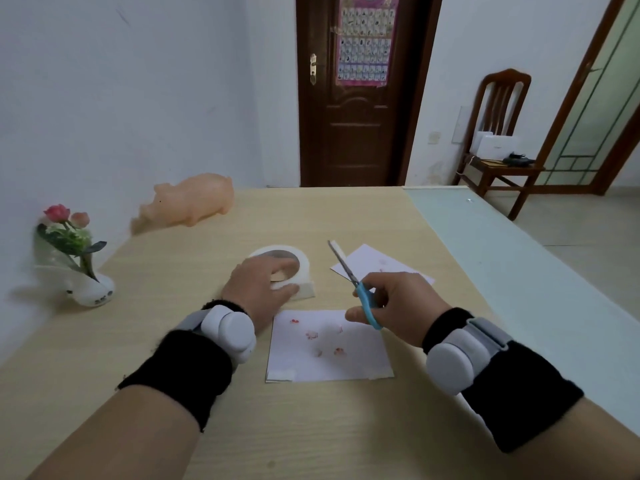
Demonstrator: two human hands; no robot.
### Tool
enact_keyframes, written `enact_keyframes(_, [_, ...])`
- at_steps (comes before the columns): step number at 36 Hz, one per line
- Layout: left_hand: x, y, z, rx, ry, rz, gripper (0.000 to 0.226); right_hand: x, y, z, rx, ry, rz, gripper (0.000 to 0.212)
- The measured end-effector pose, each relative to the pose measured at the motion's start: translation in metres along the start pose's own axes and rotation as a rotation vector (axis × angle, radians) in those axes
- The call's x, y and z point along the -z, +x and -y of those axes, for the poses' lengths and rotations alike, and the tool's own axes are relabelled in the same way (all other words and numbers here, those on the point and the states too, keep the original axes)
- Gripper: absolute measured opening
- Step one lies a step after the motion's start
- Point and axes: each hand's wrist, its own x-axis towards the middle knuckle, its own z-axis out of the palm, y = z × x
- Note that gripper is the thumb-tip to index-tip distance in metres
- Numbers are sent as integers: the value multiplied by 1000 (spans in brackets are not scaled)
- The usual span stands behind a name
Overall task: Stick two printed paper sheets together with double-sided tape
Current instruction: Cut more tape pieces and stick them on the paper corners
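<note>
A white printed sheet (329, 348) with small red figures lies flat near the table's front, with pieces of tape at its lower corners. A second printed sheet (377, 263) lies farther back on the right. My left hand (261, 287) grips the white roll of double-sided tape (298, 259), fingers through its centre hole. My right hand (398, 306) holds blue-handled scissors (353, 284) above the near sheet, blades pointing up and away. A short strip of tape (337, 249) clings to the blade tips.
The wooden table (207, 410) has a pink pig toy (194, 199) at the back left and a small vase of flowers (81, 258) at the left edge. A pale green strip borders the table's right side. A chair (498, 140) and door (353, 98) stand beyond.
</note>
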Motion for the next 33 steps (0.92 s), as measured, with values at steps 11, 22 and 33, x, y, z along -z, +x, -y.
enact_keyframes(11, [46,-2,-46,-96,-454,-121,17,-1,2,1,92,-296,49,62])
enact_keyframes(22, [42,-3,-51,-128,-41,140,10,-1,2,1,129,-347,32,66])
enact_keyframes(33, [34,-5,-51,-229,4,-11,6,1,3,4,127,-417,46,72])
